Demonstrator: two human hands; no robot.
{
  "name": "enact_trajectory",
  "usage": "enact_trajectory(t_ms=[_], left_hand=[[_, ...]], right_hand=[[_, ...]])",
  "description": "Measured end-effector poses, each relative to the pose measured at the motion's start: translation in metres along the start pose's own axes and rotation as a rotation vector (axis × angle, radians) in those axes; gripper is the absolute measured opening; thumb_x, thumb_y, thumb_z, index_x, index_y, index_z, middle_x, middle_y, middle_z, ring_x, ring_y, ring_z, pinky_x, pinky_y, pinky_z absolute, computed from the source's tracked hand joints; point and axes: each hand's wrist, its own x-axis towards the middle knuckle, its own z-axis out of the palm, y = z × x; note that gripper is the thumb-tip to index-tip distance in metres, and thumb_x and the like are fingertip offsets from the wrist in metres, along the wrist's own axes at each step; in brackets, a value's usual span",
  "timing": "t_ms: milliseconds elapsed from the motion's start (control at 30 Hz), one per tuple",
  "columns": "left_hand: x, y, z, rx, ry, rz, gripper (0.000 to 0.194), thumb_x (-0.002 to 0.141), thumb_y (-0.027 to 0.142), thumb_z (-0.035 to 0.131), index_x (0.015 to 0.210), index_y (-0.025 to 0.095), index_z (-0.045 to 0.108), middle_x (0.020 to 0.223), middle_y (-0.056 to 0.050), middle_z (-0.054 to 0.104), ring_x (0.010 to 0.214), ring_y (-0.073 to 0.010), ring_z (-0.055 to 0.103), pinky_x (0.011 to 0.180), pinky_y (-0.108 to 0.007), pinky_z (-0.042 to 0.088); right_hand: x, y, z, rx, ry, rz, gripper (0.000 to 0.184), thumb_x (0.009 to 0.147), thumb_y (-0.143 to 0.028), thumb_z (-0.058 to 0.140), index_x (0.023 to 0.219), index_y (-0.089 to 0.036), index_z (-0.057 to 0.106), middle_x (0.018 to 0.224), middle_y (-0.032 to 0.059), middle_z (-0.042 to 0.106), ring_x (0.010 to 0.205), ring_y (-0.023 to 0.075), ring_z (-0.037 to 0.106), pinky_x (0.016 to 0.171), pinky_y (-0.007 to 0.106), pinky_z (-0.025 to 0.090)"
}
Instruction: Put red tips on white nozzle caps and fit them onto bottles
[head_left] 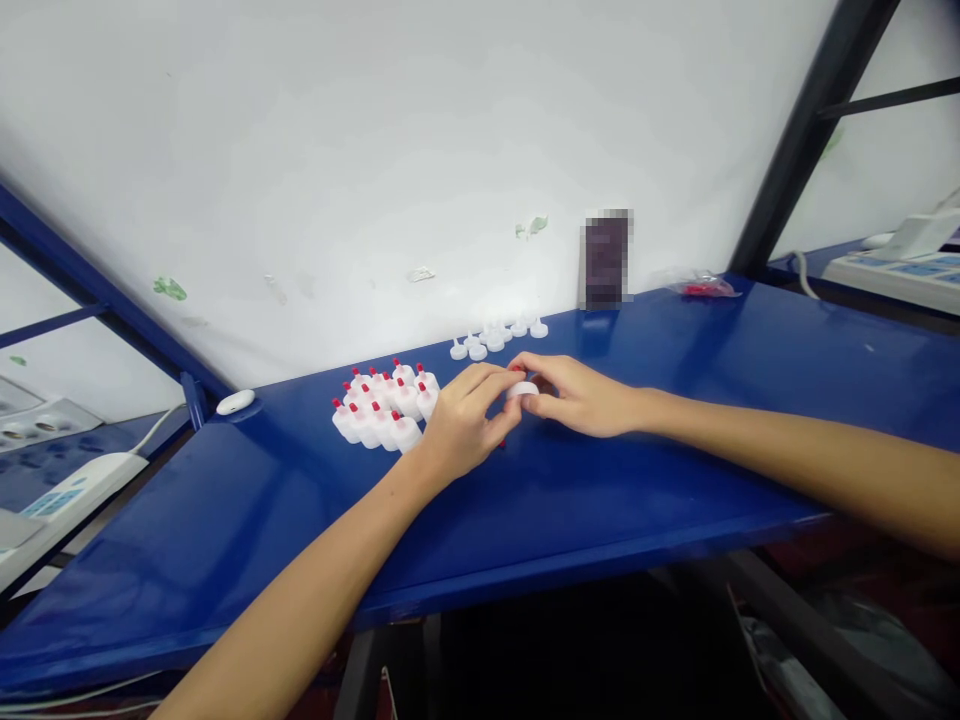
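Observation:
Both my hands meet over the blue table [570, 470]. My left hand [469, 415] is closed, thumb and fingers pinching the side of a white nozzle cap [523, 389]. From the other side, my right hand [574, 395] grips the same piece, its thumb low and its forefinger over the top. A bit of red tip [517, 368] shows between the fingers; they cover the rest. Just left of my left hand stand several white bottles [364, 425] with red tips, packed close together. Beneath that hand a small red piece [502, 443] peeks out.
Several white nozzle caps [495, 341] without red tips stand along the wall. A blurred dark upright object [606, 260] leans there too, with a clear bag of red pieces [701, 287] farther right. A white oval case [235, 402] lies at the left edge.

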Motion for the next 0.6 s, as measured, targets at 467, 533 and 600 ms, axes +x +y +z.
enact_trajectory(t_ms=[467, 533, 600], left_hand=[[0.008, 0.009, -0.009, -0.009, -0.249, -0.071, 0.053, 0.074, 0.024, 0.056, 0.125, 0.015, 0.049, 0.111, -0.014, 0.065, 0.098, -0.0279, 0.061, 0.087, -0.044, 0.052], [0.011, 0.012, -0.011, -0.019, -0.212, -0.012, 0.045, 0.072, 0.023, 0.054, 0.116, 0.017, 0.053, 0.101, -0.011, 0.068, 0.088, -0.0256, 0.062, 0.081, -0.041, 0.053], [0.013, 0.013, -0.012, -0.037, -0.184, 0.038, 0.039, 0.07, 0.023, 0.053, 0.108, 0.018, 0.055, 0.092, -0.008, 0.069, 0.079, -0.0233, 0.062, 0.074, -0.039, 0.053]], right_hand=[[-0.007, 0.002, 0.0, -0.448, 0.094, -0.24, 0.02, 0.079, -0.039, 0.052, 0.077, -0.019, 0.053, 0.068, 0.0005, 0.054, 0.057, 0.0126, 0.039, 0.056, 0.027, 0.028], [-0.007, 0.001, 0.002, -0.433, 0.079, -0.262, 0.02, 0.079, -0.039, 0.051, 0.073, -0.02, 0.051, 0.064, -0.0002, 0.053, 0.054, 0.012, 0.038, 0.055, 0.027, 0.028], [-0.008, 0.0, 0.003, -0.4, 0.066, -0.285, 0.019, 0.078, -0.038, 0.05, 0.071, -0.02, 0.049, 0.062, -0.0011, 0.051, 0.053, 0.0115, 0.037, 0.054, 0.027, 0.028]])
